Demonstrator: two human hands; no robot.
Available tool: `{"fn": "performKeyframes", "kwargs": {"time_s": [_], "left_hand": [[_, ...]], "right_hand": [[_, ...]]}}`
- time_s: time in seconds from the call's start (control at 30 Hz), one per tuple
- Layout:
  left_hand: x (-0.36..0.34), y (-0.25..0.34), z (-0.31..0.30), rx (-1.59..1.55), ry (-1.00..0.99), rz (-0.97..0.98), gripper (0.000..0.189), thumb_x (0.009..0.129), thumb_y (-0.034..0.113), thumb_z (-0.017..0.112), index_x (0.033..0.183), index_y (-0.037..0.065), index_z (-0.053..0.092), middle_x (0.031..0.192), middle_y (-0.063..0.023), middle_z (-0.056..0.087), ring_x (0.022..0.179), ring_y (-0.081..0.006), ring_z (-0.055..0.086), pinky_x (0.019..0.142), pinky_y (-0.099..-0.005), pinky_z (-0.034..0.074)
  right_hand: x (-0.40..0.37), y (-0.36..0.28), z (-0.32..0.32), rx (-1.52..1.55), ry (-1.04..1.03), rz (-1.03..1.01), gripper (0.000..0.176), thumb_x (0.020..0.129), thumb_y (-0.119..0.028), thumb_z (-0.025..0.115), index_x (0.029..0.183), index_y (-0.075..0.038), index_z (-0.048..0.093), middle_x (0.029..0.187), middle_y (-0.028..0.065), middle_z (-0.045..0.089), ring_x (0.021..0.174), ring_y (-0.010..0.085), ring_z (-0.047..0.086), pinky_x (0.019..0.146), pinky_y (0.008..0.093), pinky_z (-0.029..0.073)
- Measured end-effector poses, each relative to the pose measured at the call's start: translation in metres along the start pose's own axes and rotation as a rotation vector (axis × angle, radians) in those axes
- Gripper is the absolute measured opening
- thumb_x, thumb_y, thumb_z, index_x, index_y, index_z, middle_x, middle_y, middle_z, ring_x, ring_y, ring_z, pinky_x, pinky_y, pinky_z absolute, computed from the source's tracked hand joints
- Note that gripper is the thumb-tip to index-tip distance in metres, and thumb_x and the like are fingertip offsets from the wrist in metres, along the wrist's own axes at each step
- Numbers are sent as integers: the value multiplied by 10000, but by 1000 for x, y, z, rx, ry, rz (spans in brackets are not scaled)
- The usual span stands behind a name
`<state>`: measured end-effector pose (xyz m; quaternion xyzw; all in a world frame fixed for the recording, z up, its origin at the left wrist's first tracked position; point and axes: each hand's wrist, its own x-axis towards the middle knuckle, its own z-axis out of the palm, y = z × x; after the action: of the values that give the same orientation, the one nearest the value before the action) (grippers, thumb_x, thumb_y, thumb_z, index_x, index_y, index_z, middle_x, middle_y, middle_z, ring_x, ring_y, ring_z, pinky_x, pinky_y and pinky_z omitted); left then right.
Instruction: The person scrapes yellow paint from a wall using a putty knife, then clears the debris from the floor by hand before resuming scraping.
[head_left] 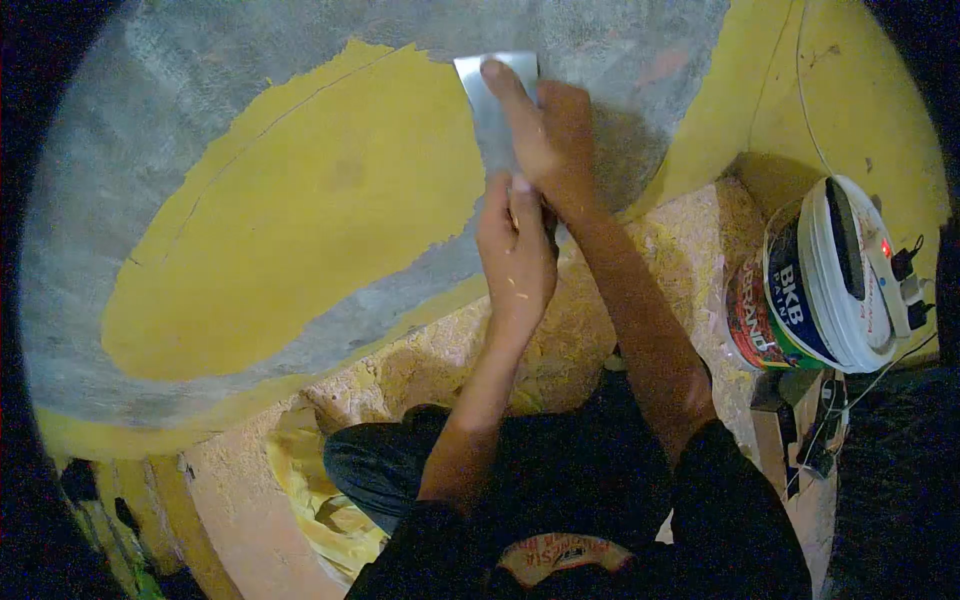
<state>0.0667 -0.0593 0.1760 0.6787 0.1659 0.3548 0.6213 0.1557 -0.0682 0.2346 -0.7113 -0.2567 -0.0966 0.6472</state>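
Observation:
A metal scraper (488,118) with a wide, shiny blade lies against the wall, its broad edge at the top. My right hand (548,140) is closed on it, the thumb stretched along the blade face. Just below, my left hand (517,250) is closed around the lower end of the scraper, so the handle is mostly hidden. To the left of the blade is a large patch of yellow paint (310,220) with ragged edges. Bare grey wall (400,20) surrounds that patch.
Paint flakes litter the floor (680,270) along the wall's foot. At right stands a paint bucket (790,290) with a power strip (885,270) and plugs on its lid. A cable (805,90) runs down the wall. Crumpled yellow sheeting (325,510) lies by my knee.

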Motion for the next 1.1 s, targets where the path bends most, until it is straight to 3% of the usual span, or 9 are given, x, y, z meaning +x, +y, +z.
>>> {"fn": "performKeyframes", "kwargs": {"time_s": [0.2,0.27,0.37,0.63,0.73,0.83,0.9,1.07,1.1], "left_hand": [[-1,3,1,-29,65,98,285,929,278,390,751,55,399,537,13,370,462,-58,347,403,-233,292],[-13,-19,4,-111,3,-126,288,928,285,391,761,51,408,536,11,375,458,-64,353,406,-232,293],[-25,-26,8,-112,-31,-189,273,932,273,378,804,40,442,542,4,398,456,-73,362,411,-241,306],[-29,-46,5,-97,-85,-153,265,927,340,373,1009,92,416,605,17,442,446,-61,389,384,-196,298],[-28,-74,-17,-144,-196,-116,254,929,323,375,1046,98,386,691,-10,470,545,-78,444,467,-218,361],[-28,-99,-56,-386,-249,-274,283,903,287,449,1078,78,373,802,-56,509,671,-132,503,588,-282,425],[-34,-112,-93,503,-575,-294,475,846,256,550,1197,32,319,902,-107,541,798,-183,526,689,-324,445],[-37,-149,-151,553,-593,-309,500,798,206,603,1197,47,347,967,-142,558,827,-243,563,721,-348,460],[-36,-167,-161,613,-568,-323,432,796,187,598,1154,45,404,955,-129,565,821,-235,564,724,-345,461]], "right_hand": [[1,12,6,9,-62,-25,521,787,-462,555,608,26,595,494,116,551,454,176,528,471,364,402],[-10,28,2,-44,-90,-4,515,789,-451,558,598,27,587,480,108,538,440,166,510,460,358,394],[-30,44,-10,67,-81,104,464,800,-425,563,638,9,597,514,71,538,474,137,490,473,325,391],[-45,57,-20,386,-285,322,216,854,-271,547,899,-61,575,731,-20,553,648,67,499,541,240,411],[-44,61,-17,351,-316,79,264,866,-305,510,906,-50,564,722,23,566,607,106,531,550,266,433],[-54,42,-28,233,-596,318,248,875,-287,507,956,-55,535,734,15,560,592,73,511,547,235,438],[-65,59,-19,229,-697,329,258,880,-287,497,976,-49,522,734,25,560,575,76,513,540,234,441],[-102,117,19,136,-915,393,291,886,-294,488,1006,-28,494,719,35,557,553,82,519,521,241,445],[-111,125,26,108,-945,170,300,885,-299,491,1000,-22,494,716,41,556,563,83,521,523,244,445]]}}
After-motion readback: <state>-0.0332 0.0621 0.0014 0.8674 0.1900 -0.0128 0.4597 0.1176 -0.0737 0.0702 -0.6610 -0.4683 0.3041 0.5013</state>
